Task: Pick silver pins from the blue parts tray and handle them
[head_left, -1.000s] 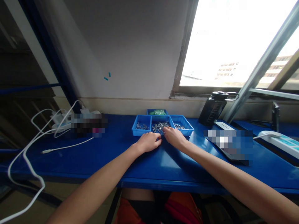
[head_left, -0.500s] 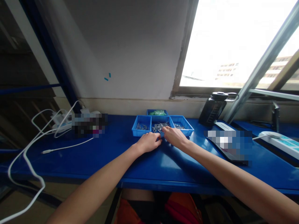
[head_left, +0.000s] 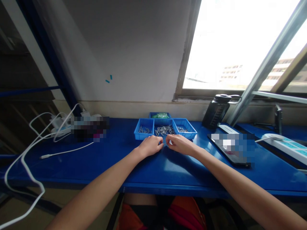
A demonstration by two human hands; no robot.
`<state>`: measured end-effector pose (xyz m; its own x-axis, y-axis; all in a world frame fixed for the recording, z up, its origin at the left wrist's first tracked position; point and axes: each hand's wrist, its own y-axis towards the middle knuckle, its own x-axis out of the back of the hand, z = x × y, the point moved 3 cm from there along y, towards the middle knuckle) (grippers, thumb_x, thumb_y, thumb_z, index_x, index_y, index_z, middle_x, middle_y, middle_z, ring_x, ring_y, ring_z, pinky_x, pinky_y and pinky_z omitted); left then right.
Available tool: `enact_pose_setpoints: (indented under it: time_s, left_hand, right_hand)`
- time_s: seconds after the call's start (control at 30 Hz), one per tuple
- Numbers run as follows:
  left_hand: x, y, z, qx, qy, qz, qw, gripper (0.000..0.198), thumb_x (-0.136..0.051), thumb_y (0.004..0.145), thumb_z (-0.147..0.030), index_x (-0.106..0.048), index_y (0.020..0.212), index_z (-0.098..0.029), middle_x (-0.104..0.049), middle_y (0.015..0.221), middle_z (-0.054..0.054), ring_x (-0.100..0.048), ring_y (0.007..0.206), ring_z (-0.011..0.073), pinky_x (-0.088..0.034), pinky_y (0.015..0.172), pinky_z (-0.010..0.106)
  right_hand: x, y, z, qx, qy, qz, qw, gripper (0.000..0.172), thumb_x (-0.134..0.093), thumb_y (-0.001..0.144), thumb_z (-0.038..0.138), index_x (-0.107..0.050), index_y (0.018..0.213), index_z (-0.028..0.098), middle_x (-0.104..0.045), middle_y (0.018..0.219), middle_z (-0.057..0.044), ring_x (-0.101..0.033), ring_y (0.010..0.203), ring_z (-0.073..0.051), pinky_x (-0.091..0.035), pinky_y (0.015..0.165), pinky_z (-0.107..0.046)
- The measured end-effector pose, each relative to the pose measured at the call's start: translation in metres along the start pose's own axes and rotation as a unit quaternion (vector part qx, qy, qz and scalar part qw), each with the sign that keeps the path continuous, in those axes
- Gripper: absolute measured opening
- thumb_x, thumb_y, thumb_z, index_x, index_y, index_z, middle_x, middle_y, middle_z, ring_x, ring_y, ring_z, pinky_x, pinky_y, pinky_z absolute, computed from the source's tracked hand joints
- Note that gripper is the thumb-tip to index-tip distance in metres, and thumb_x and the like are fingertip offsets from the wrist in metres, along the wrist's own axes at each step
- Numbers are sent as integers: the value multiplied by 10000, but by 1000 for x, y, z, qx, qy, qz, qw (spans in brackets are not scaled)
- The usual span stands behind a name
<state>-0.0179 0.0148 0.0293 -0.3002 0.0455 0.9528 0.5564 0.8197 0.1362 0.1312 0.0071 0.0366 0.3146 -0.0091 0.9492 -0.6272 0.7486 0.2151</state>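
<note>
Small silvery metal pieces, perhaps screws, lie heaped in the middle compartment (head_left: 164, 130). Smaller amounts sit in the left blue bin (head_left: 143, 123) and the right blue bin (head_left: 184, 122). My left hand (head_left: 151, 145) rests at the front of the left bin, fingers curled and closed. Just to its right, my right hand (head_left: 178, 144) is closed in a pinch before the middle and right bins. The two hands face each other with a small gap between the fingertips. Whatever either one holds is too small or hidden to make out.
Behind stands a blue bin with green packets (head_left: 160, 116). A black bottle (head_left: 216, 110), a blurred dark flat object (head_left: 230, 150) and a power strip (head_left: 287, 145) are to the right. White cables (head_left: 30, 153) trail at left on the blue table (head_left: 96, 169).
My right hand has drawn back from the metal pieces in the middle compartment toward the table's front. My left hand stays nearly in place. The view has shifted slightly.
</note>
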Motion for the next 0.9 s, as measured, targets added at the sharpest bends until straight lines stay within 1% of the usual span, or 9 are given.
enact_pose_setpoints:
  time_s: [0.13,0.23,0.37,0.57,0.73,0.83,0.9]
  left_hand:
    - [0,0,0,-18,-1,-5,1000,256,-415,840,-342,-624,891,-204,-659,810,57,-606,743,200,-426,625,250]
    - [0,0,1,-16,-5,-6,1000,281,-389,856,-348,-624,922,-209,-664,833,62,-607,750,203,-428,633,255]
    - [-2,1,2,-16,-2,-9,1000,299,-374,863,-355,-622,932,-203,-664,845,68,-607,772,209,-428,653,261]
    - [0,1,0,-27,-26,-26,999,317,-353,875,-371,-616,922,-201,-658,852,59,-599,770,195,-420,649,255]
    - [3,1,-4,-49,-65,-51,995,272,-411,852,-365,-608,946,-203,-648,850,34,-588,782,174,-419,661,242]
    - [5,2,-6,-51,-87,-67,993,255,-438,840,-340,-604,978,-203,-642,887,29,-582,794,163,-423,658,232]
    - [6,2,-7,-52,-97,-72,991,249,-443,839,-322,-610,979,-200,-641,900,28,-579,798,157,-426,664,228]
  right_hand:
    - [3,-2,-3,-14,19,-14,1000,145,-451,804,198,-559,898,177,-602,782,-28,-527,647,-120,-362,588,-210]
    - [4,-4,-8,-15,19,-7,1000,173,-431,840,250,-583,877,178,-618,810,-45,-546,674,-130,-372,600,-217]
    - [5,-4,-14,-22,24,-1,999,182,-439,844,263,-595,883,179,-635,816,-43,-553,670,-129,-374,593,-214]
    - [6,-4,-13,-40,21,-1,999,189,-437,849,248,-606,890,175,-643,780,-40,-562,680,-137,-378,607,-223]
    - [6,-4,-12,-35,72,-16,997,228,-410,863,262,-616,895,169,-647,779,-41,-564,675,-132,-391,616,-226]
    - [5,-3,-10,-29,120,-24,992,232,-419,859,275,-619,888,161,-651,761,-35,-561,648,-120,-393,598,-217]
    - [5,-3,-10,-38,143,-27,989,235,-429,852,288,-622,880,157,-653,750,-32,-554,622,-113,-391,576,-213]
